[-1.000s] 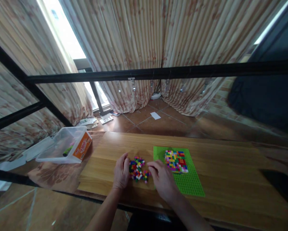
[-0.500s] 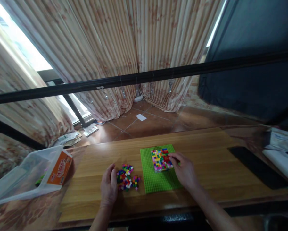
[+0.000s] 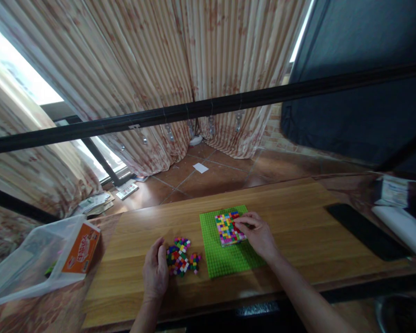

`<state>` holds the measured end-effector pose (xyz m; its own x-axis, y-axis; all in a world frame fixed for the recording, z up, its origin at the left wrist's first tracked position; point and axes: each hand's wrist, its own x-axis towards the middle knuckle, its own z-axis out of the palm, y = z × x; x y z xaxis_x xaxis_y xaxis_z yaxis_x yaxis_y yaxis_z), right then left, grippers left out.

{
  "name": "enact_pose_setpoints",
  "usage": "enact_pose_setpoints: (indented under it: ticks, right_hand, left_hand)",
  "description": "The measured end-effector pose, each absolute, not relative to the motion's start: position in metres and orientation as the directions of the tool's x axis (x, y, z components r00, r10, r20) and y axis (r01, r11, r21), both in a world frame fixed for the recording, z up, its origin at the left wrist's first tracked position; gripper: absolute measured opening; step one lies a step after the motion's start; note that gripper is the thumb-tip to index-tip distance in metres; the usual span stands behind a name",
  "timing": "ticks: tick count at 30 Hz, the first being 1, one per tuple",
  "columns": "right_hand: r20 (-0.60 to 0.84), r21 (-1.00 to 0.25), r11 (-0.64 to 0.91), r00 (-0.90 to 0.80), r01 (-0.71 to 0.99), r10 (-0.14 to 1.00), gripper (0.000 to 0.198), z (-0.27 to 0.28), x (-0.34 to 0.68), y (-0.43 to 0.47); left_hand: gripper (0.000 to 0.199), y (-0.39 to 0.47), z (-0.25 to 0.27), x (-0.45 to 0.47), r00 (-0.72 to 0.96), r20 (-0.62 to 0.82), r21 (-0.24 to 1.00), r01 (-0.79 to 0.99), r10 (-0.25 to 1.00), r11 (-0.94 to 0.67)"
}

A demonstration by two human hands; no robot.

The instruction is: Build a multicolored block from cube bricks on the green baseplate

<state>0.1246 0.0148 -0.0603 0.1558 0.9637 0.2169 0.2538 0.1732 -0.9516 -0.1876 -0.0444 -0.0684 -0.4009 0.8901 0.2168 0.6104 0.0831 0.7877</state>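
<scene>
Pinching at the brick block's edge

The left hand rested loosely curved and released beside loose bricks. The right hand covered the right edge of the brick block on the green baseplate; whether its fingers gripped a brick, I could not tell. A clear bin, cut off at left, held a blurry green item. Beyond, a black bar crossed before curtains.

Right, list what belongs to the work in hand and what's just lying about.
In the work:
loose bricks, beside the left hand
brick block, right hand at its edge
green baseplate, under the block

Apparently just lying about:
clear bin, orange label
black flat object, right
white sheet, on the floor
</scene>
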Motion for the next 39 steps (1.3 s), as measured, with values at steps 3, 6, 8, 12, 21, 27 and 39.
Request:
enact_pose_setpoints:
  ticks: [3,6,8,12,21,27,39]
  right_hand:
    - [0.189,-0.971,0.156,0.181,0.182,0.965,0.017,-0.060,0.124,0.016]
    - [0.185,-0.978,0.161,0.190,0.135,0.964,0.021,-0.060,0.124,0.014]
    - [0.153,-0.987,0.139,0.195,0.086,0.969,0.026,-0.060,0.124,0.013]
    - [0.030,-0.998,0.045,0.243,-0.054,0.970,0.035,-0.060,0.119,0.014]
    - [-0.060,-0.997,-0.046,0.300,-0.055,0.952,0.040,-0.055,0.108,0.017]
    - [-0.038,-0.999,-0.043,0.312,0.007,0.949,0.039,-0.055,0.109,0.016]
    - [-0.041,-0.999,-0.046,0.300,0.008,0.953,0.044,-0.054,0.113,0.014]
  left_hand:
    - [0.045,-0.044,-0.070,-0.188,-0.393,0.216,0.789,0.610,0.894,0.078]
    - [0.045,-0.043,-0.072,-0.189,-0.392,0.213,0.784,0.615,0.895,0.083]
    - [0.046,-0.042,-0.073,-0.189,-0.395,0.202,0.780,0.619,0.896,0.096]
    - [0.046,-0.043,-0.073,-0.189,-0.398,0.202,0.773,0.626,0.895,0.103]
    - [0.041,-0.044,-0.070,-0.188,-0.382,0.237,0.774,0.630,0.893,0.064]
    - [0.041,-0.045,-0.070,-0.187,-0.373,0.233,0.775,0.630,0.898,0.061]
    - [0.040,-0.046,-0.070,-0.181,-0.383,0.264,0.765,0.642,0.885,0.050]
